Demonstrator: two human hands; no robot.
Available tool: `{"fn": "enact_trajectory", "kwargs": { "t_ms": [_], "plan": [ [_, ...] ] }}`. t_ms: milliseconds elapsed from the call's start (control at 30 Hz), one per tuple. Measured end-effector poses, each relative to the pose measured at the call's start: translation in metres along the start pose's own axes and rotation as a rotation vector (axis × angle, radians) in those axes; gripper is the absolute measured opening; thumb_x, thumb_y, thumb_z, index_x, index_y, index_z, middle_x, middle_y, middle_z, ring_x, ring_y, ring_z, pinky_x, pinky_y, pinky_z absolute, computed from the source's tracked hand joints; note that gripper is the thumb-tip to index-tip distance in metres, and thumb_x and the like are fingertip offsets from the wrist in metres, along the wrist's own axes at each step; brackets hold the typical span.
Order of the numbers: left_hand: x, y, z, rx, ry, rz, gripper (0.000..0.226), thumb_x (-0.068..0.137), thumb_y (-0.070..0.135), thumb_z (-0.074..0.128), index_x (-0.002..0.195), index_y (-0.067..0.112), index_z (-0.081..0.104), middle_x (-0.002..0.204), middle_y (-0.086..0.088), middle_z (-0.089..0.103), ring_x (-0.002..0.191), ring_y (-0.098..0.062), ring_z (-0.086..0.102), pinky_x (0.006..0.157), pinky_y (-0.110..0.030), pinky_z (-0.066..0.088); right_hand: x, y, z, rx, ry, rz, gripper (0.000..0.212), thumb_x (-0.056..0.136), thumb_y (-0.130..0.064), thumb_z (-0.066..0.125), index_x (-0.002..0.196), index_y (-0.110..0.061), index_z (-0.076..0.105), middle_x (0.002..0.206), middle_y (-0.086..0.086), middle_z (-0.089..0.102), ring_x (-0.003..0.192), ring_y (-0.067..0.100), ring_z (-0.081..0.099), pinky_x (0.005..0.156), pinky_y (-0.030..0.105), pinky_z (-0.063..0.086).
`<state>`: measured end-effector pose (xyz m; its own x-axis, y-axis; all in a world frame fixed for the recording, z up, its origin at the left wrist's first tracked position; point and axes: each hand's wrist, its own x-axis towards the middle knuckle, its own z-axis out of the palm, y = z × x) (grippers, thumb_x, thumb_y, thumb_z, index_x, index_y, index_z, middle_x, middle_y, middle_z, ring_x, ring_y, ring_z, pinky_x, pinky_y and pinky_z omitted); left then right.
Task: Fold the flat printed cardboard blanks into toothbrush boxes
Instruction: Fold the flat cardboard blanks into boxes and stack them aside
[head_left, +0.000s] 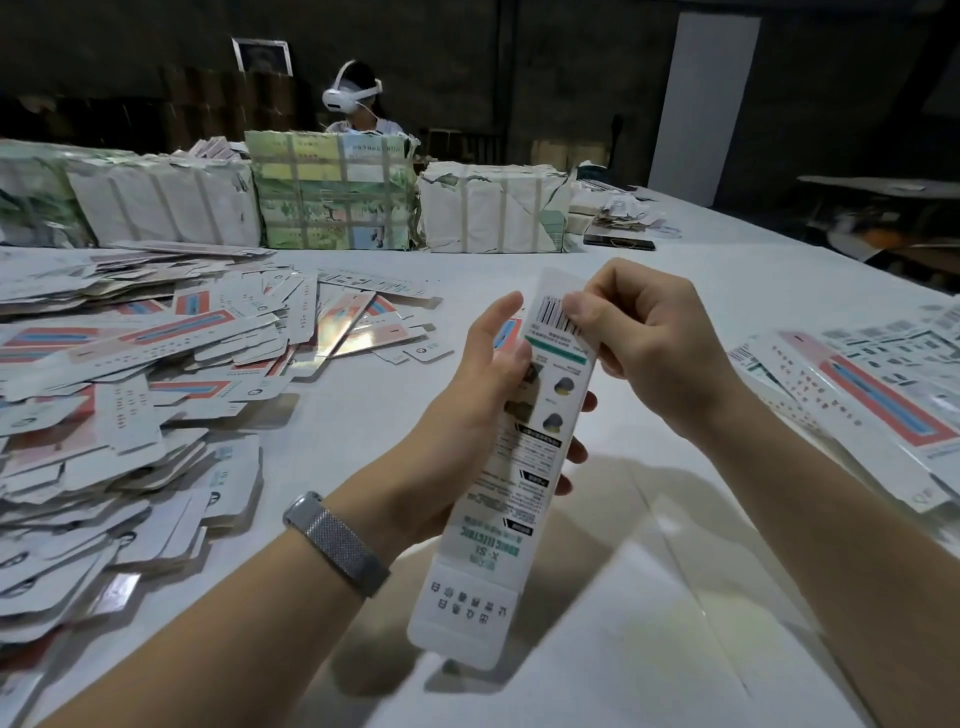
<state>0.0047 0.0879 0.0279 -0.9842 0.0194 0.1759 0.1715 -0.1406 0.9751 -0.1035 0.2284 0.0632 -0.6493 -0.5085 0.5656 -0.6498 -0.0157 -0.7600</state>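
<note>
The left hand (483, 395) wraps the cardboard blank (511, 467) at its middle, above the table's (649, 291) near edge. The right hand (644, 338) pinches its far end by the barcode, apparently a flap.

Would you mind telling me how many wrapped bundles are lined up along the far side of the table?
3 in plain view: a whitish bundle on the left, a green printed bundle in the middle, and a white bundle on the right. Others may be hidden at the far left.

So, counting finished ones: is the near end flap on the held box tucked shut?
No, open: the flap on the box juts straight out, unfolded.
</note>
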Motion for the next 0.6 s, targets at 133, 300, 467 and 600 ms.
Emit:
{"fn": "enact_trajectory", "kwargs": {
  "t_ms": [133, 300, 467, 600],
  "plan": [
    [-0.004, 0.004, -0.004, -0.141, -0.091, -0.015, 0.054, 0.100, 0.035, 0.048, 0.141, 0.065, 0.026, 0.108, -0.022, 0.067, 0.084, -0.035, 0.069, 0.068, -0.047, 0.059, -0.002, -0.002, 0.000, 0.056, -0.021, -0.034, 0.028, 0.091, -0.023, 0.059, 0.067, -0.013, 0.048, 0.064, 0.023, 0.053, 0.051, 0.015, 0.043, 0.045, 0.024, 0.034],
    [0.002, 0.002, -0.007, -0.137, -0.057, -0.002, 0.066, 0.084, 0.021, 0.045, 0.139, 0.056, 0.033, 0.091, -0.018, 0.070, 0.074, -0.037, 0.070, 0.059, -0.043, 0.057, -0.006, -0.002, 0.010, 0.050, -0.054, -0.071, 0.022, 0.093, -0.021, 0.058, 0.074, -0.015, 0.048, 0.070, 0.026, 0.056, 0.056, 0.016, 0.051, 0.047, 0.022, 0.040],
    [0.007, -0.007, -0.008, -0.070, 0.085, 0.135, 0.041, 0.087, 0.017, 0.039, 0.121, 0.039, 0.042, 0.087, -0.011, 0.072, 0.075, -0.036, 0.070, 0.061, -0.038, 0.057, -0.010, 0.002, 0.023, 0.086, -0.024, -0.029, 0.017, 0.095, -0.035, 0.058, 0.106, -0.026, 0.049, 0.082, 0.022, 0.058, 0.075, 0.034, 0.062, 0.059, 0.039, 0.052],
    [0.008, -0.010, -0.005, -0.077, 0.126, 0.194, 0.027, 0.092, 0.022, 0.043, 0.113, 0.039, 0.045, 0.087, -0.012, 0.072, 0.072, -0.038, 0.070, 0.059, -0.039, 0.057, -0.012, 0.002, 0.026, 0.206, -0.079, 0.079, 0.033, 0.092, -0.040, 0.058, 0.120, -0.023, 0.057, 0.099, 0.015, 0.067, 0.086, 0.035, 0.067, 0.071, 0.053, 0.055]
  ]
}}
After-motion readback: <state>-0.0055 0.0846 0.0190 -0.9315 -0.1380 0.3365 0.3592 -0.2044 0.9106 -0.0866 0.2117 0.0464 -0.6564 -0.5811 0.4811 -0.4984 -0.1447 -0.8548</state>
